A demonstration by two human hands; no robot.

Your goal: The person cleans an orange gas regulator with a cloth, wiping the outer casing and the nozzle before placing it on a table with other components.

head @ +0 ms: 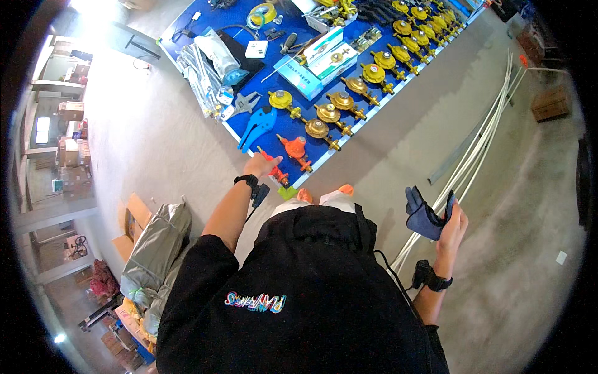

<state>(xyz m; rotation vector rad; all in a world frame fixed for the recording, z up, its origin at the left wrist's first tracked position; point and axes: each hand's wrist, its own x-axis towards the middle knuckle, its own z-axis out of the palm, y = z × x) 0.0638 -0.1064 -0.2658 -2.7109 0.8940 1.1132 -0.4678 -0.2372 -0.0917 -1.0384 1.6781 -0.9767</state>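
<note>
At the table's near corner, my left hand (262, 164) is closed around a red gas regulator (280, 176), covering its middle. Another regulator, orange-red (295, 147), lies just right of it. Above my left hand rests a blue pipe cutter (258, 128), beside a grey metal tool (245, 103). Off to the right, over the floor and apart from the table, my right hand (452, 229) grips a dark blue-grey fabric glove (426, 220) by one side. Brass-coloured regulators (317, 128) and yellow regulators (373, 73) line the table's right edge.
The blue-topped table (322, 156) also carries an open product box (299, 77), bagged metal parts (200, 75) and yellow tape (263, 14). Long white pipes (483, 135) lie on the floor at right. Grey covered bundles (156, 243) and an open carton (132, 224) stand at left.
</note>
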